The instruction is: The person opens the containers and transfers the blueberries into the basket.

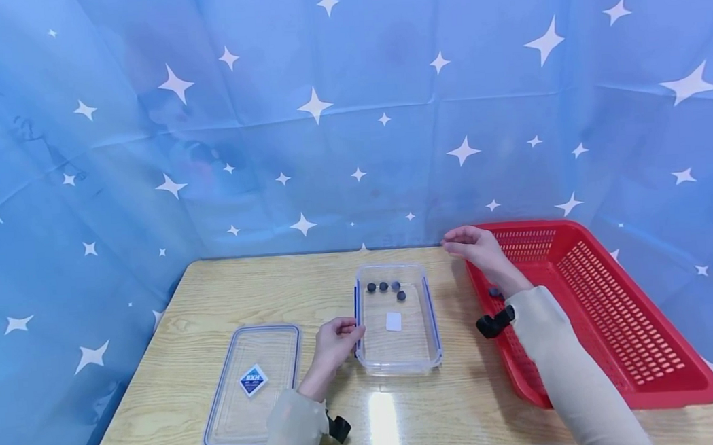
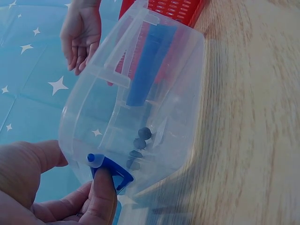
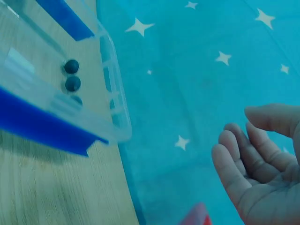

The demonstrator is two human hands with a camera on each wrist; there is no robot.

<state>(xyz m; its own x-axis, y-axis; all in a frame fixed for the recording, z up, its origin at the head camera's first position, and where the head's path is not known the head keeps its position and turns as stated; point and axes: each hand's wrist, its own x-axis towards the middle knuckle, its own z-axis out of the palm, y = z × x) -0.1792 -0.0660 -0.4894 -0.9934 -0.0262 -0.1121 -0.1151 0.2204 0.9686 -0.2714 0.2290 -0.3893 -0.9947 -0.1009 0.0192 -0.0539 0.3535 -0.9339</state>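
Observation:
A clear plastic food container (image 1: pixel 395 346) with blue side latches stands uncovered on the table. Inside, towards its far end, are several dark round blueberries (image 1: pixel 383 287) and a small white square. My left hand (image 1: pixel 335 346) grips the container's left side, fingers and thumb at the blue latch (image 2: pixel 112 171). Over the far left corner of the red basket (image 1: pixel 595 317) hangs my right hand (image 1: pixel 477 249), its fingers loosely bent with nothing between them. Another dark berry (image 1: pixel 494 291) shows in the basket beside the right wrist.
The container's clear lid (image 1: pixel 266 350), blue-edged with a diamond label, lies flat to the left of the container. A blue curtain with white stars (image 1: pixel 351 127) hangs right behind the wooden table (image 1: pixel 159 398). The basket takes up the table's right side.

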